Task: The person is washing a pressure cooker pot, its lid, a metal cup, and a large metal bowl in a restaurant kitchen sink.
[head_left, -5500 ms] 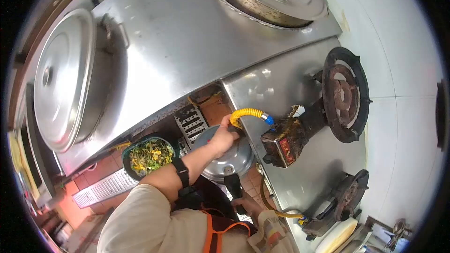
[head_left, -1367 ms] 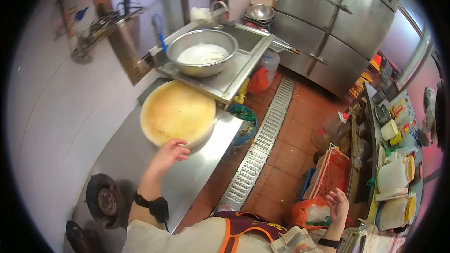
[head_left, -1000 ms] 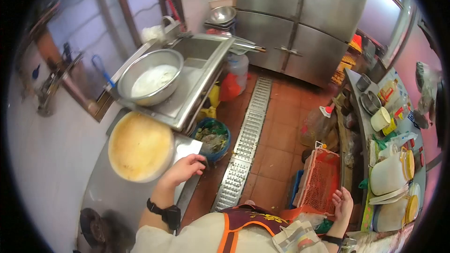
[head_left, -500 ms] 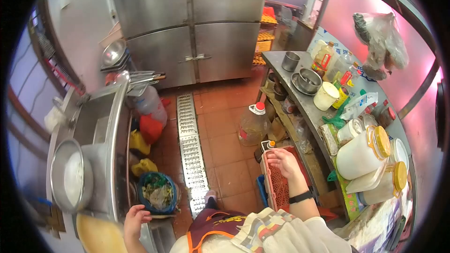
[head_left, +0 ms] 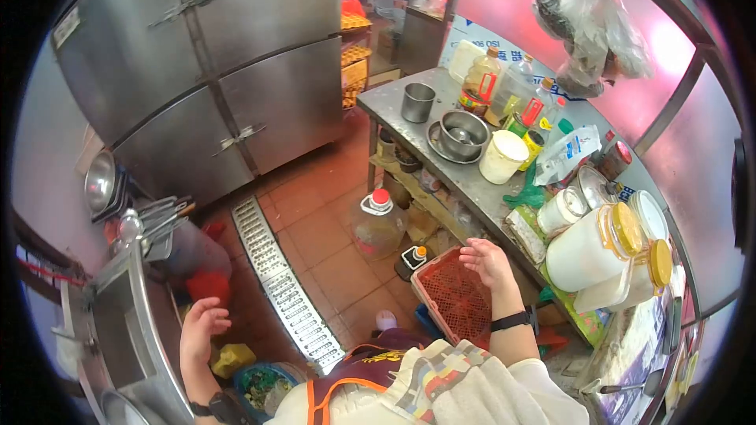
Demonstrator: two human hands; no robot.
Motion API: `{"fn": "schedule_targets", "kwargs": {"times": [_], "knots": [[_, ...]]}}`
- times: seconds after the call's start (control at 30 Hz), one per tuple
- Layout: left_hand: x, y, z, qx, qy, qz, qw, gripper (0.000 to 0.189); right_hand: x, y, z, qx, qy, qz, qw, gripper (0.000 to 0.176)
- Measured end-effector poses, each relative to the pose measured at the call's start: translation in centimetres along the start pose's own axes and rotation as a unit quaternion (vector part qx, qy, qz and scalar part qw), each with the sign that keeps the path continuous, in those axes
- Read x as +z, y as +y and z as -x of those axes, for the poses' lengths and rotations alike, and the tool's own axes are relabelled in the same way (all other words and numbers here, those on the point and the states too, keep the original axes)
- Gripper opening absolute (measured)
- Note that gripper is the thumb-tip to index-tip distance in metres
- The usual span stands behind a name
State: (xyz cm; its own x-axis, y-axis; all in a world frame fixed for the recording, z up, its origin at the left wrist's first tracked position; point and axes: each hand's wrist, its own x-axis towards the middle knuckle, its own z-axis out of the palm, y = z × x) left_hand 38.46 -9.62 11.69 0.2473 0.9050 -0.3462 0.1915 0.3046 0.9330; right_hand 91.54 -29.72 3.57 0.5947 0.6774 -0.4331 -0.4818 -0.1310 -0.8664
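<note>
My left hand (head_left: 203, 329) is raised in the air with its fingers loosely bent and nothing in it. Below and behind it are a yellow container (head_left: 233, 359) and a blue bin (head_left: 293, 378) with green leafy scraps. My right hand (head_left: 487, 264) hangs over a red plastic crate (head_left: 453, 299) on the floor, its fingers spread and holding nothing. Near the crate stand a dark bottle with an orange cap (head_left: 411, 261) and a large clear jug with a red cap (head_left: 376, 228). A checked cloth (head_left: 449, 382) lies across my front.
To the right, a steel table (head_left: 394, 97) carries a metal cup (head_left: 417, 102), a metal bowl (head_left: 463, 135), bottles and large yellow-lidded jars (head_left: 594, 245). A steel refrigerator (head_left: 276, 102) stands ahead. A metal sink (head_left: 118, 323) lies left. A drain grate (head_left: 287, 291) crosses the tiled floor.
My view has turned to the right, bringing the table nearer the middle. My left hand has risen into fuller view. The right hand stays open above the crate.
</note>
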Motion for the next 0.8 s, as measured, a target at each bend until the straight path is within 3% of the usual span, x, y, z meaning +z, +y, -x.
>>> {"fn": "schedule_targets", "kwargs": {"times": [0.2,0.37,0.43,0.63,0.8], "knots": [[11.9,4.3,-11.9,-0.011,-0.140,-0.056,0.989,0.027,-4.0,-6.1,-7.1,-0.036,0.068,-0.065,0.995,0.026],[23.9,6.4,-20.7,-0.062,-0.266,-0.102,0.957,0.029,-4.4,-10.8,-13.2,-0.045,0.039,-0.147,0.987,0.039],[28.7,7.4,-22.8,-0.065,-0.306,-0.132,0.941,0.029,-4.3,-12.3,-14.7,-0.035,0.018,-0.190,0.981,0.045],[40.3,7.2,-28.6,-0.128,-0.435,-0.144,0.879,0.036,-4.9,-14.0,-18.5,0.009,0.053,-0.245,0.968,0.042],[47.2,7.4,-33.1,-0.169,-0.493,-0.111,0.846,0.045,-3.1,-14.6,-18.7,0.046,0.137,-0.250,0.957,0.040]]}}
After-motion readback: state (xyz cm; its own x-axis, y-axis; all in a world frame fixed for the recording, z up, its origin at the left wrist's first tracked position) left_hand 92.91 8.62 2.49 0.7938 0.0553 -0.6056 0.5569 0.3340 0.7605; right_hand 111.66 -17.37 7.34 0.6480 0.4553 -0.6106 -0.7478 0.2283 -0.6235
